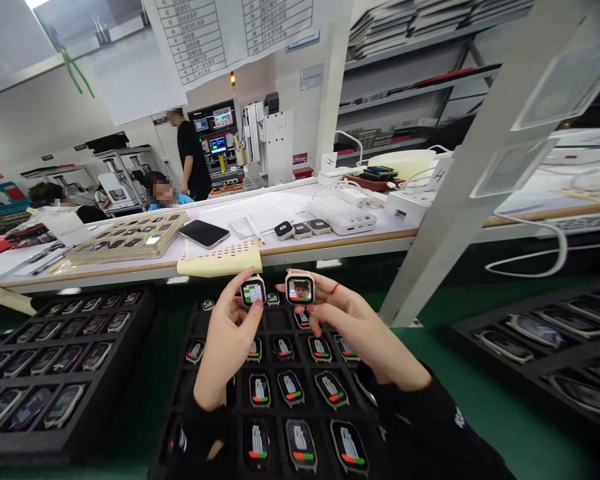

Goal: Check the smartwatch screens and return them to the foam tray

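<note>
At six o'clock, nearest the camera, two black sleeves (420, 427) reach over a black tray (279, 321) whose pockets hold rows of lit watches (290, 387), each screen showing white bars above a red and green strip. Over the tray's far rows, at the middle of the view, the left hand (227, 347) pinches a green-screened watch (253, 292) between thumb and fingertips, its grip narrow and closed on the case. The right hand (360, 333) holds a second watch (299, 289) the same way, its grip closed on the sides. The screen shows a small picture, and a red thread (335, 288) circles one finger. Both watches face the camera, side by side and just apart, lifted clear of the tray. At nine o'clock a left tray (55, 448) holds watches with dark screens, and at three o'clock a right tray (460, 337) lies well apart across the green tabletop (480, 413). A white post (460, 180) slants up between them towards two o'clock. Farther off at twelve o'clock, a white tabletop (290, 207) carries a yellow sheet (220, 261) at its near edge, a dark phone (203, 233), three small watches (301, 230) in a row and white chargers (340, 217). A beige tray (125, 255) lies at ten o'clock. Farthest, at eleven o'clock, a person in black (193, 160) stands by a machine (267, 140), with shelves (420, 60) at one o'clock.
</note>
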### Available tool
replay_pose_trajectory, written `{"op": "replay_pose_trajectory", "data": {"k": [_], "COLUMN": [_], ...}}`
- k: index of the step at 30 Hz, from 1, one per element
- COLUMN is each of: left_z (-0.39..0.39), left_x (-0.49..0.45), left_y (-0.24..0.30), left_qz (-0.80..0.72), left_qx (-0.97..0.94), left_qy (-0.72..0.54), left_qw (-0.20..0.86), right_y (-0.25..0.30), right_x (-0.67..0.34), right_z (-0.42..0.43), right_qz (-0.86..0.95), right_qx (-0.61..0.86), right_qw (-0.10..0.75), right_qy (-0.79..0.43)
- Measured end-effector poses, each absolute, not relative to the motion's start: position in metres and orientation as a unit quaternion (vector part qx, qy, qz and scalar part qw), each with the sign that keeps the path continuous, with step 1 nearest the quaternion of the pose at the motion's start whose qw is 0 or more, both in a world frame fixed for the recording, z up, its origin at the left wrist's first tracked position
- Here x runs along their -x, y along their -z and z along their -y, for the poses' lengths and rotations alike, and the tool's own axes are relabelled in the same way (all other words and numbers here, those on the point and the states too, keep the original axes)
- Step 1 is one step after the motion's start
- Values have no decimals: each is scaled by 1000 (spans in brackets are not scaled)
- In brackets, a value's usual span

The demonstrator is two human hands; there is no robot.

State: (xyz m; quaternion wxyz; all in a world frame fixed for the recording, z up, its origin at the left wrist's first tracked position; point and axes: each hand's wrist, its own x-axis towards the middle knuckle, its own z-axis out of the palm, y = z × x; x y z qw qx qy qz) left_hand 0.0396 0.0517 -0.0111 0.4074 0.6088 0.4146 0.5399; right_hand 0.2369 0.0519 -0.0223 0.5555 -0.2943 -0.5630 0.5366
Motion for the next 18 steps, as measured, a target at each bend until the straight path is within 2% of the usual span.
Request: {"op": "replay_pose_trajectory", "data": {"k": [18], "left_z": [-52], "left_x": [-40], "left_y": [12], "left_qz": [-417], "left_qx": [-606], "left_qy": [-544], "left_qw": [404], "right_y": [23], "right_x": [-243], "right_z": [-52], "right_qz": [551], "right_qx": [298], "right_qw": [580], "right_qy": [-520]}}
